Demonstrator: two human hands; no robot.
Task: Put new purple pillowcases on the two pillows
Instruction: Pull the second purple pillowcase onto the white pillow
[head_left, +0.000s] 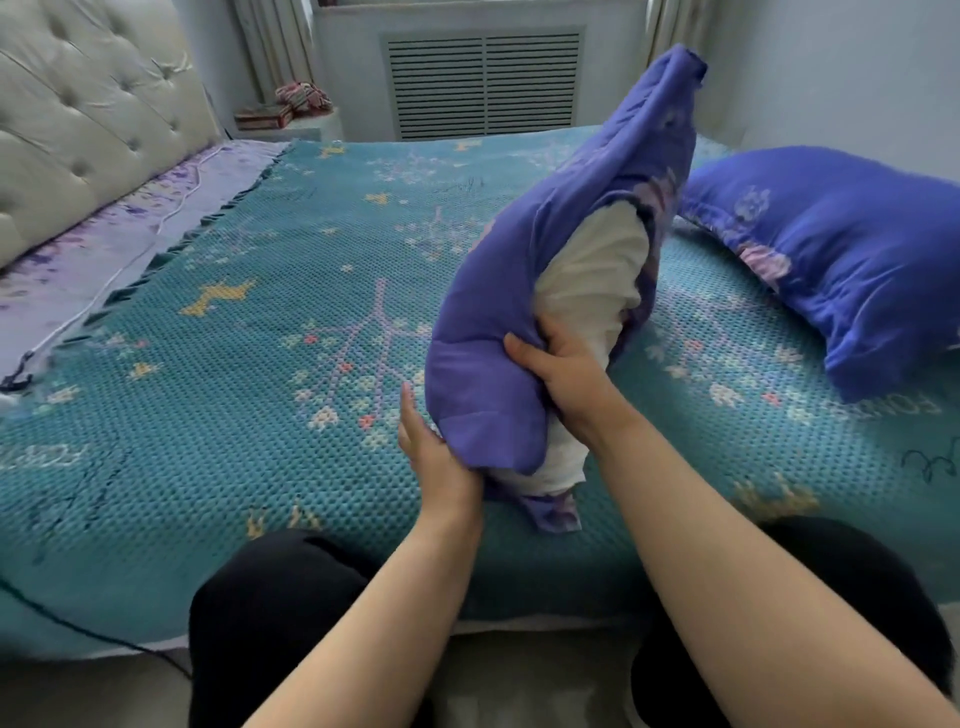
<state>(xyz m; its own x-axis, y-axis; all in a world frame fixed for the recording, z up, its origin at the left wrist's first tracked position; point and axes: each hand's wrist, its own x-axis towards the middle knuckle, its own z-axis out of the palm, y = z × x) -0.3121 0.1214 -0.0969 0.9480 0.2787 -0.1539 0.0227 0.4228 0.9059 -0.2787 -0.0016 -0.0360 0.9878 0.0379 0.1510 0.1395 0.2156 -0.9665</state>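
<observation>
Purple pillowcase (524, 291) stands nearly upright over the near middle of the bed, its closed end pointing up toward the window wall and its open side facing right, where the white pillow (592, 280) inside bulges out. The pillow's lower end (540, 473) sticks out below the fabric and rests on the teal blanket (260, 322), with a floral corner of the case (558, 512) folded under it.

The right hand (561, 374) grips the white pillow at the case's opening, thumb on the near side and fingers curled in around the stuffing. The left hand (431, 447) is at the lower left edge of the purple fabric; its thumb lies straight against the cloth, and its fingers are hidden behind the case, so whether they pinch it cannot be told.

A second pillow (841, 260), already in a deeper blue-purple floral case, lies on the blanket at the right edge of the bed, just beside the upright one but not clearly touching it.

The blanket is patterned with branches and small flowers. At left a lilac floral sheet (104, 249) shows beyond its ruffled edge, with a white cable (135, 249) lying on it, below a tufted cream headboard (83, 114). A slatted radiator cover (483, 83) sits under the window. The person's knees in black trousers (270, 613) meet the near bed edge.
</observation>
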